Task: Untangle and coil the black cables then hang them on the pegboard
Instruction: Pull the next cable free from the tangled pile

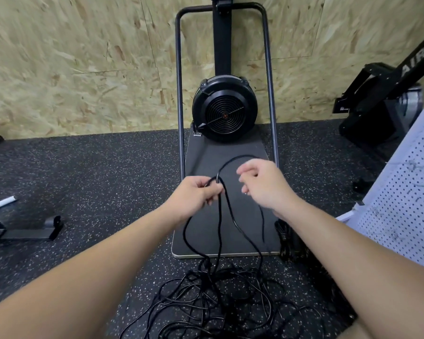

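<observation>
Left hand [196, 194] grasps a gathered bunch of black cable [227, 199] strands, fingers curled round them. A loop rises from that grip toward 1 o'clock and arcs behind the right hand [262, 185]. The right hand's fingers are curled; whether they hold the loop cannot be told. Strands hang toward 6 o'clock into a tangled cable pile [218, 299] on the speckled rubber floor [96, 172]. White pegboard [402, 204] leans at 3 o'clock. Fan machine [224, 111] stands at 12 o'clock on its base plate [206, 157].
</observation>
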### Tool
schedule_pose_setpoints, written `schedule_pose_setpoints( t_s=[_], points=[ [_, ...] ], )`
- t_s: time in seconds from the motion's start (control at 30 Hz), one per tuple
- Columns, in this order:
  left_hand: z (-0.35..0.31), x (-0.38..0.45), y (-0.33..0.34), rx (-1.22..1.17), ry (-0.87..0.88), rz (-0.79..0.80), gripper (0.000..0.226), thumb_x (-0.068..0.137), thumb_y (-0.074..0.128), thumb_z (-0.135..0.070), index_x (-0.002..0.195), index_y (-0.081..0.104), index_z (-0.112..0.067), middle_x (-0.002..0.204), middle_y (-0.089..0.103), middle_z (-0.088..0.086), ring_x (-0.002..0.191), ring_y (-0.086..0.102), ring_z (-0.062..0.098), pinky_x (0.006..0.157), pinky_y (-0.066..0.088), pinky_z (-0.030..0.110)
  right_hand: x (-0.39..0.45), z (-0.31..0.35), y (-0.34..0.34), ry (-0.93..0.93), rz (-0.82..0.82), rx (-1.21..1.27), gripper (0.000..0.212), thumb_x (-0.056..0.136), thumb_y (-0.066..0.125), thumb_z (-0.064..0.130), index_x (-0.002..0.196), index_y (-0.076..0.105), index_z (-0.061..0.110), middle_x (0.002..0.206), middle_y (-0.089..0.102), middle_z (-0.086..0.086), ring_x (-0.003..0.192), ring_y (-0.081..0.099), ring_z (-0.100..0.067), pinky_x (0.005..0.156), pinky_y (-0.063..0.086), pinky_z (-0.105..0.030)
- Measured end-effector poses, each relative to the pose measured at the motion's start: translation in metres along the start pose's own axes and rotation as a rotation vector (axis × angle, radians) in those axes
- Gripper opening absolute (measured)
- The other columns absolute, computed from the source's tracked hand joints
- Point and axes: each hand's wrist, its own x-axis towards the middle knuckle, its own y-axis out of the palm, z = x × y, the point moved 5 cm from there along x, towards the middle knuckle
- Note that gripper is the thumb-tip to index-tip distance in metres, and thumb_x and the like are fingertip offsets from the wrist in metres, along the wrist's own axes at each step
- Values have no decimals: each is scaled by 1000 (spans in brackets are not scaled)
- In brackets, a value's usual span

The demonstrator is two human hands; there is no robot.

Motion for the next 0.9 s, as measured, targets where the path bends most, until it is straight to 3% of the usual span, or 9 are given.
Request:
schedule_pose_setpoints(
  t_s=[0.07, 0.17, 0.23, 0.33, 0.43, 0.57, 0.7, 0.8, 0.9],
  points=[
    [-7, 5, -3, -97, 1, -49, 29, 108, 68, -27, 99, 78, -1, 78, 64, 3, 64, 51, 12, 57, 31, 27, -9, -7, 15, 39, 175, -12, 22, 100, 61, 4, 105, 78, 17, 89, 81, -6, 75, 78, -18, 73, 62, -37],
    [-16, 10, 1, -169, 18, -77, 31, 109, 68, -29, 101, 78, 0, 79, 63, 3, 63, 49, 12, 58, 30, 28, -25, -14, 43, 72, 520, 38, 20, 102, 64, 3, 119, 74, 8, 114, 81, -11, 91, 82, -22, 73, 61, -34],
    [-18, 11, 4, -178, 22, -80, 30, 109, 68, -30, 101, 79, -3, 80, 63, 2, 64, 49, 11, 60, 32, 28, -29, -19, 50, 80, 582, 35, 18, 107, 65, 12, 124, 70, 10, 125, 78, -6, 98, 82, -22, 77, 62, -34],
    [-19, 13, 6, -235, 7, -78, 27, 110, 67, -30, 104, 79, -6, 81, 64, 1, 65, 50, 10, 59, 36, 22, -27, -23, 47, 75, 539, -4, 16, 111, 62, 22, 123, 69, 13, 124, 78, -1, 100, 81, -20, 91, 65, -40],
    [-17, 15, 6, -247, 4, -63, 27, 109, 66, -25, 110, 78, -1, 85, 65, 1, 69, 53, 12, 65, 38, 26, -23, -19, 39, 28, 493, -28, 23, 112, 60, 20, 116, 71, 0, 108, 83, -7, 94, 82, -21, 98, 65, -47],
    [-12, 16, 2, -270, 15, -45, 21, 104, 61, -7, 115, 73, 6, 86, 67, 9, 71, 55, 16, 62, 32, 30, -17, 4, 24, -94, 411, -9, 24, 110, 57, 15, 104, 77, 3, 91, 82, -10, 73, 68, -16, 78, 60, -39],
    [-8, 8, 9, -117, -13, 177, 23, 92, 64, -1, 104, 81, -11, 90, 66, 10, 76, 53, 19, 69, 36, 32, -5, 24, 2, -149, 193, 262, 25, 112, 55, 14, 107, 78, 4, 80, 74, -8, 67, 54, -17, 69, 49, -26],
    [-1, -1, 18, -7, -32, 286, 28, 95, 78, -9, 121, 83, -20, 87, 62, 8, 78, 53, 20, 72, 42, 30, 2, 26, -4, -154, 114, 387, 24, 113, 55, 15, 108, 75, 2, 82, 70, -10, 64, 49, -16, 67, 45, -28],
    [2, 1, 19, 129, 18, 191, 16, 96, 86, -28, 110, 85, -24, 80, 61, 0, 75, 48, 19, 73, 39, 34, 3, 37, -8, -128, 131, 643, 25, 116, 51, 16, 110, 72, 2, 80, 65, -7, 62, 44, -12, 70, 44, -31]
  ],
)
